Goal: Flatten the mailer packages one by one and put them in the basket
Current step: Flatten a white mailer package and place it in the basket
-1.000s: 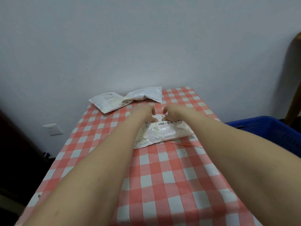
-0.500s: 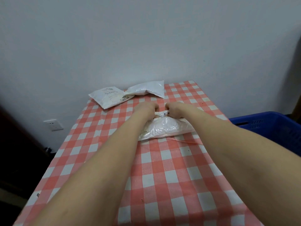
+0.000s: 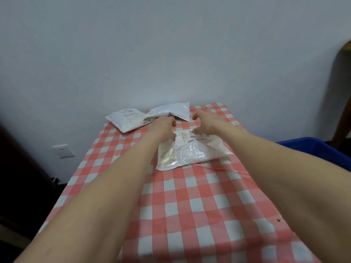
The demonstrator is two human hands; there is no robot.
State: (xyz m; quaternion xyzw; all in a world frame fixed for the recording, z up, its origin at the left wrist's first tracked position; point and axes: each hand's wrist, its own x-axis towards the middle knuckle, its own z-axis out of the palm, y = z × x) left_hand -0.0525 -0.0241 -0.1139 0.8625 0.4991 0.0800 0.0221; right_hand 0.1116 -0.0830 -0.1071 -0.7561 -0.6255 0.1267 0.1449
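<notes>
Soft, even light leaves the wall a dull grey-blue and casts only faint shadows on the tabletop. The clear mailer carries white glints, its print too soft to read. The wide lens bends the edges, and the left side falls dark.

2 bare forearms, smooth, tapering to the bare left grip and right grip.

Left hand and right hand, fingers curled, are reaching over far edge of clear mailer lying mid-table. 2 more are lying near far-left corner: labelled mailer, plain mailer. Blue basket is sitting beside right edge.
</notes>
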